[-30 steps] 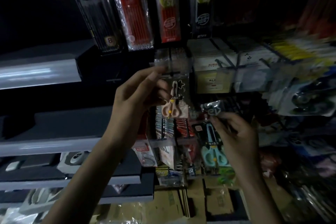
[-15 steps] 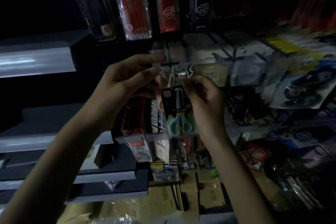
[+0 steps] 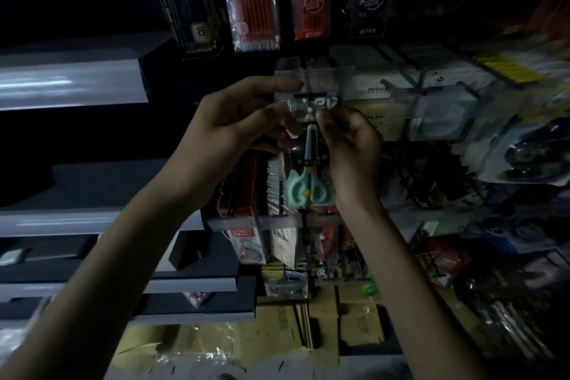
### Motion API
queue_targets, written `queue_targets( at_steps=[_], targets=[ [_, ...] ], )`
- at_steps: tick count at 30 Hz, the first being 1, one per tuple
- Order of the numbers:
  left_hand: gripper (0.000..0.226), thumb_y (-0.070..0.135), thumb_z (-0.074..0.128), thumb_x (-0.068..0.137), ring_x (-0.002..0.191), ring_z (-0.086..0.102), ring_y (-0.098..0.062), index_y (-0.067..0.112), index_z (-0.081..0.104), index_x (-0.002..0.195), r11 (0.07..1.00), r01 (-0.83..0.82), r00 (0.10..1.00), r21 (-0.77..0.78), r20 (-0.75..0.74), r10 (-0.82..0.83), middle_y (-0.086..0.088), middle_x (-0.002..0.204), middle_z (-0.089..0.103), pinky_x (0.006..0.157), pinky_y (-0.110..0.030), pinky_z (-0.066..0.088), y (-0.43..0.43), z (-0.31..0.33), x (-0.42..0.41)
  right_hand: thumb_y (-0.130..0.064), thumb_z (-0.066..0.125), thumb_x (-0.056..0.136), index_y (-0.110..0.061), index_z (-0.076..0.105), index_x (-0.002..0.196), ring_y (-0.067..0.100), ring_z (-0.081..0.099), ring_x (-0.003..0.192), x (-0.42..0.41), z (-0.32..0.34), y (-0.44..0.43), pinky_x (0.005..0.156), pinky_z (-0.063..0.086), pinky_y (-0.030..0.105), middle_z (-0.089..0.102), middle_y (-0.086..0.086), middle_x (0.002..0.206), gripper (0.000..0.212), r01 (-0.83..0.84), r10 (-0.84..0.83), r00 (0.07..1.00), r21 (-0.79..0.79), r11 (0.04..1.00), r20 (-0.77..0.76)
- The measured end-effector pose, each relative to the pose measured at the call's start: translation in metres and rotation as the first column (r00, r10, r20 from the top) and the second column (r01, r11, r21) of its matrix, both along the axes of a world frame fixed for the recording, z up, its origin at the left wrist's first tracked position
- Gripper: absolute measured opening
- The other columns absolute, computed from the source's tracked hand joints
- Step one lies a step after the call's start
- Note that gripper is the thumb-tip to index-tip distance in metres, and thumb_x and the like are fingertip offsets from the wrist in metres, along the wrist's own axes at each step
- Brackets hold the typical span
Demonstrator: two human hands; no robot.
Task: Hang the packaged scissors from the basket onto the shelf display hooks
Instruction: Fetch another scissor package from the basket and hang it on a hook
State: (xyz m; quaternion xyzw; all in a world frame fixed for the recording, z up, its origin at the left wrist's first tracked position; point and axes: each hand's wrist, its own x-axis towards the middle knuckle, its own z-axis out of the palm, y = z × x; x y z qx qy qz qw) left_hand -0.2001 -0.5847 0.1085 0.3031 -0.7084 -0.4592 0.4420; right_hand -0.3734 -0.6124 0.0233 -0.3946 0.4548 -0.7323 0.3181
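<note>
A packaged pair of teal-handled scissors (image 3: pixel 308 176) hangs upright at the centre of the dim shelf, its card top right under a black display hook (image 3: pixel 319 92) with a clear tag holder. My right hand (image 3: pixel 351 145) pinches the package's upper right edge. My left hand (image 3: pixel 243 120) holds the upper left of the package, forefinger stretched toward the hook. Whether the card's hole is on the hook is hidden by my fingers. The basket is out of view.
Hanging pen packs (image 3: pixel 253 3) fill the row above. Red boxed goods (image 3: pixel 243 194) hang just left of and below the scissors. Grey shelf boards (image 3: pixel 71 83) jut out on the left. Blurred hooks with packaged goods (image 3: pixel 524 148) crowd the right. Cardboard boxes (image 3: pixel 277 330) lie below.
My right hand has brought the teal scissors package up and left from below to the hook. My left hand stayed at the hook and now grips the package too.
</note>
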Motion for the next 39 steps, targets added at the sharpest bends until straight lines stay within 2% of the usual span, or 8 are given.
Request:
queue_targets(
  at_steps=[5,10,16,19,23,33,37,39],
  targets=[
    [0.029,0.013,0.056,0.105,0.088,0.074,-0.022,0.016,0.066,0.132,1.000,-0.011,1.000,-0.008,-0.004,0.011,-0.008,0.093,0.076,0.083,-0.033,0.061,-0.001,-0.003,0.000,-0.026,0.073,0.096,-0.016,0.073,0.104,0.013,0.074,0.097,-0.004,-0.002,-0.002,0.085,0.058,0.030,0.078,-0.001,0.100,0.012,-0.005,0.005,1.000,0.011,1.000,-0.029],
    [0.030,0.020,0.058,0.098,0.089,0.071,-0.023,0.013,0.069,0.124,0.999,-0.038,0.997,-0.001,-0.066,0.038,-0.010,0.097,0.073,0.083,-0.034,0.060,0.001,-0.013,-0.001,-0.024,0.073,0.096,-0.014,0.074,0.104,0.017,0.073,0.100,-0.008,-0.006,-0.005,0.088,0.058,0.033,0.078,0.003,0.103,0.013,-0.026,0.026,0.999,-0.009,1.000,-0.019],
    [0.021,0.018,0.064,0.094,0.090,0.074,-0.016,0.013,0.072,0.113,0.988,-0.153,0.988,0.006,-0.002,0.153,-0.009,0.102,0.076,0.083,-0.031,0.060,0.002,-0.046,-0.001,-0.024,0.076,0.094,-0.020,0.074,0.096,0.003,0.071,0.092,-0.009,-0.007,-0.009,0.078,0.052,0.018,0.077,-0.010,0.091,0.004,-0.039,0.039,0.999,0.004,0.999,0.013],
    [0.018,0.007,0.069,0.097,0.096,0.075,-0.016,0.013,0.073,0.114,0.961,-0.276,0.961,-0.025,0.022,0.277,-0.005,0.104,0.076,0.082,-0.027,0.060,-0.005,-0.072,-0.003,-0.020,0.075,0.094,-0.008,0.074,0.102,0.002,0.071,0.092,-0.011,-0.008,-0.010,0.077,0.051,0.013,0.077,-0.006,0.092,0.015,-0.058,0.057,0.997,0.010,0.998,0.046],
    [0.021,0.017,0.077,0.093,0.094,0.074,-0.022,0.021,0.071,0.113,0.910,-0.412,0.910,0.047,-0.034,0.413,-0.002,0.099,0.074,0.081,-0.033,0.061,-0.012,-0.097,-0.008,-0.018,0.074,0.094,-0.008,0.073,0.101,0.000,0.071,0.091,-0.011,-0.008,-0.010,0.076,0.050,0.011,0.076,-0.011,0.086,0.012,-0.078,0.077,0.995,0.019,0.997,0.067],
    [0.011,0.007,0.072,0.094,0.093,0.077,-0.021,0.017,0.075,0.097,0.911,-0.329,0.921,0.248,-0.128,0.367,-0.005,0.096,0.080,0.078,-0.033,0.061,-0.015,-0.124,-0.025,-0.018,0.077,0.092,-0.008,0.073,0.108,0.001,0.073,0.095,-0.016,-0.012,-0.003,0.078,0.052,0.012,0.078,-0.009,0.093,0.020,-0.090,0.088,0.992,0.010,0.996,0.086],
    [0.011,0.006,0.073,0.094,0.093,0.076,-0.026,0.015,0.074,0.099,0.908,-0.339,0.913,0.247,-0.148,0.381,-0.008,0.096,0.079,0.083,-0.046,0.061,-0.017,-0.126,-0.025,-0.009,0.077,0.091,-0.007,0.069,0.115,0.008,0.075,0.098,-0.019,-0.021,0.005,0.080,0.057,0.019,0.078,-0.001,0.102,0.025,-0.064,0.064,0.997,-0.004,0.998,0.041],
    [0.011,0.006,0.073,0.094,0.094,0.076,-0.028,0.012,0.074,0.103,0.908,-0.360,0.906,0.213,-0.151,0.395,-0.009,0.097,0.078,0.084,-0.045,0.061,-0.017,-0.130,-0.025,-0.011,0.078,0.091,-0.012,0.067,0.115,0.009,0.074,0.097,-0.020,-0.028,0.010,0.078,0.056,0.019,0.076,-0.001,0.105,0.026,-0.048,0.048,0.999,0.006,0.999,-0.019]
  ],
)
